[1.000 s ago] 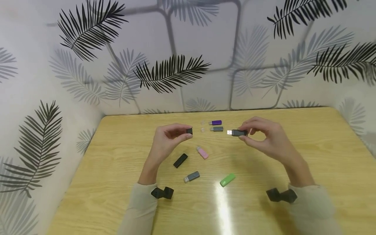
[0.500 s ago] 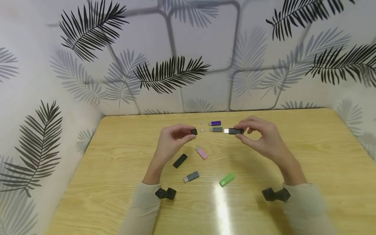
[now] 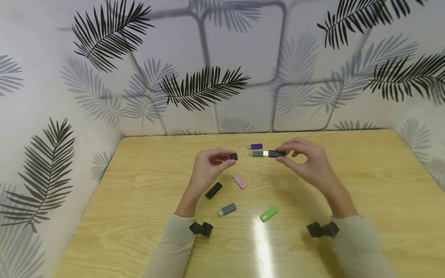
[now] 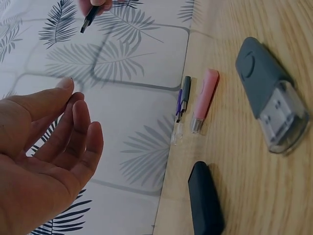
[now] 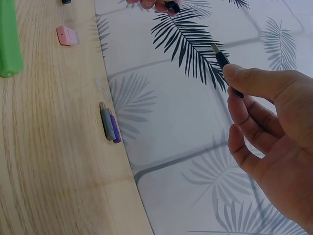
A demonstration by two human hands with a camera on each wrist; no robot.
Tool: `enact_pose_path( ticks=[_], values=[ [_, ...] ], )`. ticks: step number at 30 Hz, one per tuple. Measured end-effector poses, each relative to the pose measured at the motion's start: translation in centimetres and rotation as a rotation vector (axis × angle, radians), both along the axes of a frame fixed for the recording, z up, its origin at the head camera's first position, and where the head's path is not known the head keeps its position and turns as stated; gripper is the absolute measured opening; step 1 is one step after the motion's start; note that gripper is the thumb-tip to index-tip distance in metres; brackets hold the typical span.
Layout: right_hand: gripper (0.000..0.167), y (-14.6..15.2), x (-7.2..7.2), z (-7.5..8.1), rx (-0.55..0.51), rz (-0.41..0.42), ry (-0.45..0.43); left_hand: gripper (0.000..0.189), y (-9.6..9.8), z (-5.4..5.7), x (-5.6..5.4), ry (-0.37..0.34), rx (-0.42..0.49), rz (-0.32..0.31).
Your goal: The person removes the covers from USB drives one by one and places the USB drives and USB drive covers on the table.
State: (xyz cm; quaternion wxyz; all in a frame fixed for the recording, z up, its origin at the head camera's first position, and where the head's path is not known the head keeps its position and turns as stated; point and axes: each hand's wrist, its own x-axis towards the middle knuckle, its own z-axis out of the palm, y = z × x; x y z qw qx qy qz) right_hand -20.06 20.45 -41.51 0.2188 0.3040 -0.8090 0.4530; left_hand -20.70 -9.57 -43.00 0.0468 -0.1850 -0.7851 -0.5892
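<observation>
Above the table, my left hand (image 3: 210,166) pinches a small black USB cap (image 3: 234,156) between thumb and fingertips. In the left wrist view the left hand (image 4: 54,142) hides almost all of that cap. To the right, my right hand (image 3: 304,160) pinches a black USB stick (image 3: 277,153) by its rear end. Its bare metal plug (image 3: 265,153) points left toward the cap, with a gap between them. In the right wrist view the USB stick (image 5: 222,61) slants upward from the thumb and finger.
On the wooden table lie a purple USB stick (image 3: 255,146), a grey one (image 3: 256,153), a pink one (image 3: 239,181), another grey one (image 3: 226,209), a black one (image 3: 213,190) and a green one (image 3: 269,213). Clear caps (image 3: 240,155) sit near the back. A patterned wall stands behind.
The left hand has moved right with the cap, and the right hand has moved slightly left with the USB stick. The gap between cap and plug has narrowed.
</observation>
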Motion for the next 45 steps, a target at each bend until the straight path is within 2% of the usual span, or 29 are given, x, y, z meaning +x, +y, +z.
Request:
enact_pose_path(
  ticks=[8,16,24,30,38,45],
  values=[
    [0.029,-0.6,0.3,-1.1,-0.006,-0.01,-0.051,0.021,0.1,-0.8,0.2,-0.043,0.013,-0.028],
    [0.027,-1.1,-0.5,-1.3,0.008,-0.006,-0.064,0.02,0.0,-0.9,-0.2,-0.052,-0.029,0.046],
    [0.023,-1.5,-1.8,-2.1,0.009,-0.014,-0.113,0.019,-0.1,-1.3,-1.0,-0.053,-0.058,0.058],
    [0.02,-2.1,-2.6,-2.9,0.009,-0.017,-0.179,0.02,0.2,-1.8,-1.5,-0.072,-0.088,0.056],
    [0.018,-2.5,-3.3,-3.9,0.013,-0.046,-0.273,0.016,0.9,-2.1,-2.3,-0.122,-0.175,0.075],
    [0.017,-2.8,-4.2,-5.2,0.011,-0.071,-0.388,0.018,1.5,-2.0,-3.0,-0.142,-0.243,0.063]
  ],
)
